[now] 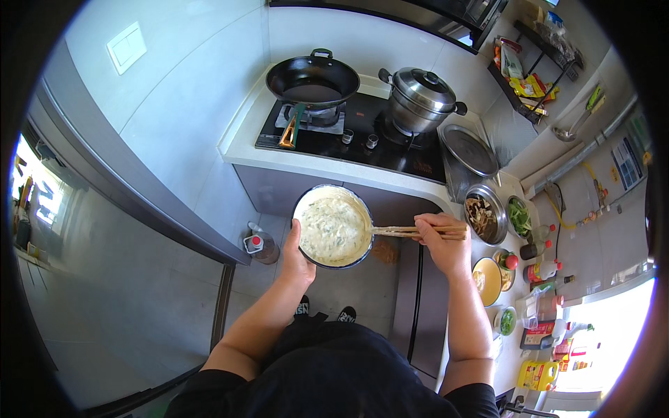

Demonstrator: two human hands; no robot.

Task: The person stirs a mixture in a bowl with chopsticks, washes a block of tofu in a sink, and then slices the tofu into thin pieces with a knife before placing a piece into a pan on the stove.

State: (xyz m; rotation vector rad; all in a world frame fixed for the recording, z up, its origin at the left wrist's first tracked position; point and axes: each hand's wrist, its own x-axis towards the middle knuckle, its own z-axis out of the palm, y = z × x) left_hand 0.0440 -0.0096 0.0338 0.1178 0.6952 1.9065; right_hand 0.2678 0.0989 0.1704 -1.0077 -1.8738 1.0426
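Observation:
My left hand (297, 254) grips the left side of a white bowl (300, 210) with a dark rim, held above the floor in front of the stove. Thick, pale batter (334, 226) with green flecks fills much of it. In my right hand (446, 244) is a pair of wooden chopsticks (401, 232), fingers closed around their thicker ends. The chopsticks point left, and their batter-coated tips reach the bowl's right rim. Whether the tips dip into the batter is hard to make out.
Ahead, a black wok (312, 80) and a lidded steel pot (421, 99) stand on the gas stove (362, 129). Along the right counter are a steel bowl of sliced food (486, 214), a yellow bowl (490, 281) and several bottles (543, 270). A red-capped jug (261, 246) stands on the floor.

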